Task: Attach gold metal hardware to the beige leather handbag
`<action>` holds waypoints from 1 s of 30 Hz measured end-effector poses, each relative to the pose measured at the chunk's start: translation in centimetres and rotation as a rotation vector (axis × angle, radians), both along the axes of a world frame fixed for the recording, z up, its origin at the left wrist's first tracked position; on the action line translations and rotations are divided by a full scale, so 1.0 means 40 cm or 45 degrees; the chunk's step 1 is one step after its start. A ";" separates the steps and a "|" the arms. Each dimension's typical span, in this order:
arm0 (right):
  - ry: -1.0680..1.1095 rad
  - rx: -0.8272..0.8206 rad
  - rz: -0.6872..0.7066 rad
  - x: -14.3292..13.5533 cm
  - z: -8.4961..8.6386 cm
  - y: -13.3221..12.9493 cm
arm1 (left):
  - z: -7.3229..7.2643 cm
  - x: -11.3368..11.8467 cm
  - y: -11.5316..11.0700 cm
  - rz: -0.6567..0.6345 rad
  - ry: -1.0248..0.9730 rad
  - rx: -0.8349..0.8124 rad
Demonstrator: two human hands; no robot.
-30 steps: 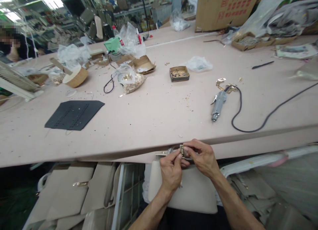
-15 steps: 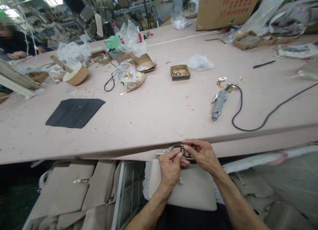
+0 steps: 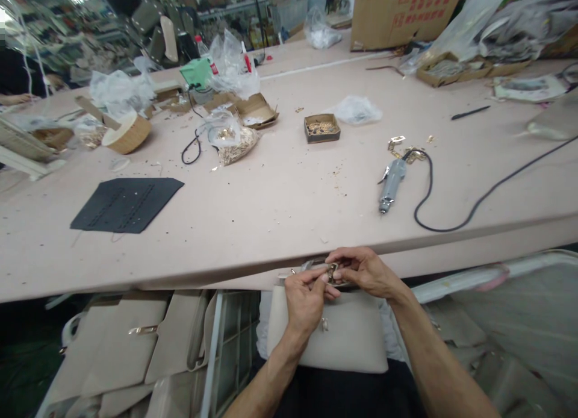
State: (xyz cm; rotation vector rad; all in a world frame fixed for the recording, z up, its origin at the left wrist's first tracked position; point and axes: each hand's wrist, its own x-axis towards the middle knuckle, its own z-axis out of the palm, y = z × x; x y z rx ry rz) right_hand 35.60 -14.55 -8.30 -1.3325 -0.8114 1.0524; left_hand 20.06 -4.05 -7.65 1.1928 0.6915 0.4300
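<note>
A beige handbag (image 3: 347, 343) rests on my lap against the table edge, a small metal catch (image 3: 325, 324) on its front. Over its top, my left hand (image 3: 307, 300) and my right hand (image 3: 363, 272) meet, fingertips pinched around one small gold metal fitting (image 3: 332, 272). Fingers cover part of the fitting, so its exact shape is unclear. Beyond my hands on the table lies a grey electric screwdriver (image 3: 392, 186) with a black cord. Several gold metal frames (image 3: 413, 155) lie beside its cord end.
A small box of gold parts (image 3: 322, 136) stands mid-table near a plastic bag (image 3: 356, 109). At left lie a dark panel (image 3: 129, 206) and a tape roll (image 3: 129, 134). More beige bags (image 3: 121, 340) fill the space below left. A co-worker's hand (image 3: 18, 99) shows at far left.
The gold fitting has turned slightly between my fingertips, and my right fingers have shifted around it. The whole view has moved a little; both hands stay over the handbag.
</note>
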 end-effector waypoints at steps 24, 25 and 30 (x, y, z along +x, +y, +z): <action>0.101 -0.021 0.206 0.061 0.028 0.015 | -0.040 -0.023 -0.033 -0.016 -0.145 1.082; 0.034 -0.032 0.205 0.060 0.030 0.009 | -0.038 -0.024 -0.037 -0.019 -0.115 1.093; -0.461 0.124 0.042 0.036 0.013 0.014 | -0.003 -0.046 -0.045 -0.102 0.050 0.991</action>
